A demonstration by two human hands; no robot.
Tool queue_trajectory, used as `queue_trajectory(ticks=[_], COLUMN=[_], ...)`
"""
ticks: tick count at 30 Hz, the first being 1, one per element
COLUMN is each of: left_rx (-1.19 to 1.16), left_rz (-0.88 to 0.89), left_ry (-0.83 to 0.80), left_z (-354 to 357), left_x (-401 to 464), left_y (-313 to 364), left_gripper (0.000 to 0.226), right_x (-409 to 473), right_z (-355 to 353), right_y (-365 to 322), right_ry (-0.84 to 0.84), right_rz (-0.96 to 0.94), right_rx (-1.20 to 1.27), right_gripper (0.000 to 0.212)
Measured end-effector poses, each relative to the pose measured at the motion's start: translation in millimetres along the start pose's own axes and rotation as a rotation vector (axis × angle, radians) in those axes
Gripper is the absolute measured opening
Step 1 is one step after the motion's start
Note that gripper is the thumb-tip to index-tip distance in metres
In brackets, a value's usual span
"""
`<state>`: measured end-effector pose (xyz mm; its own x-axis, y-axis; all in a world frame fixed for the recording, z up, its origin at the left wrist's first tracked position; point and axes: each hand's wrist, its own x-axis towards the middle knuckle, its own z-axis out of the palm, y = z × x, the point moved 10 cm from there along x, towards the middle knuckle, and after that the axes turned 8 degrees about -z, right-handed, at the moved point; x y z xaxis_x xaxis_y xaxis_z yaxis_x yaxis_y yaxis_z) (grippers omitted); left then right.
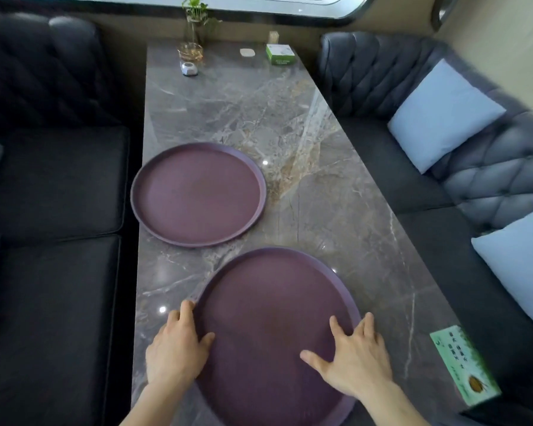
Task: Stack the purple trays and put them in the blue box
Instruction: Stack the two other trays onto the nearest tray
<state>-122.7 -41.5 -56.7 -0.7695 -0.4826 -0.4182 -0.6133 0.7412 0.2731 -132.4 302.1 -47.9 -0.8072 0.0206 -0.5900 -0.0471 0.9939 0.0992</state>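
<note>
Two purple trays lie on the grey marble table (305,186) in front of us; going from the left, a dark sofa (56,179) runs along that side of the table; next comes the far tray (197,194), flat and bare, its left rim close to the table edge; nearer to us our left hand (176,348) grips the left rim of the near tray (274,327), fingers curled over the outside of the rim and thumb laid on the inside; the near tray sits just this side of the far one, apart from it; our right hand (357,355) holds its right side, thumb and a finger spread on the tray floor, the other fingers over the rim; a green leaflet (462,364) lies at the right table edge; beyond it a tufted sofa (397,75) carries pale blue cushions (443,115); we see no blue box.
</note>
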Motion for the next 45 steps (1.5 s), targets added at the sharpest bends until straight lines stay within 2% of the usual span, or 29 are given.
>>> queue_trajectory(ticks=[3, 5, 9, 14, 19, 27, 31, 35, 39, 45], left_rx=[-0.079, -0.175, -0.452, -0.644, -0.746, -0.947, -0.999, -1.161, -1.320, -1.429], left_rz=[-0.071, -0.147, -0.252, -0.346, -0.374, -0.447, -0.479, -0.496, -0.440, -0.327], left_ry=[-0.016, 0.000, 0.081, 0.177, 0.219, 0.199, 0.216, 0.194, 0.169, 0.140], left_z=[-11.1, -21.5, -48.5, -84.9, -104.8, -87.5, -77.0, -75.3, -84.1, -101.6], left_x=[12.0, 26.7, 67.7, 121.6, 175.6, 229.5, 237.5, 239.1, 230.1, 194.8], left_y=[-7.3, -15.3, -25.6, -21.6, -2.6, 18.0, 23.5, 23.2, 28.2, 37.3], left_gripper=[0.041, 0.049, 0.059, 0.072, 0.084, 0.086, 0.092, 0.091, 0.092, 0.105], right_x=[14.2, 28.8, 72.9, 142.0, 211.5, 285.4, 300.4, 303.1, 289.8, 239.4], right_z=[-31.3, -55.6, -102.3, -169.9, -212.8, -218.7, -215.0, -216.1, -222.9, -236.8], right_y=[19.9, 30.6, 25.9, -31.3, -92.2, -143.5, -152.7, -154.1, -143.7, -105.9], right_ry=[0.046, 0.092, 0.164, 0.252, 0.203, 0.114, 0.088, 0.048, 0.069, 0.165], right_rz=[0.005, 0.024, -0.002, -0.199, -0.309, -0.288, -0.252, -0.230, -0.245, -0.222], right_rx=[0.029, 0.069, 0.176, 0.448, 0.728, 1.113, 1.323, 1.488, 1.485, 1.432], right_gripper=[0.082, 0.067, 0.061, 0.055, 0.069, 0.108, 0.106, 0.105, 0.105, 0.102])
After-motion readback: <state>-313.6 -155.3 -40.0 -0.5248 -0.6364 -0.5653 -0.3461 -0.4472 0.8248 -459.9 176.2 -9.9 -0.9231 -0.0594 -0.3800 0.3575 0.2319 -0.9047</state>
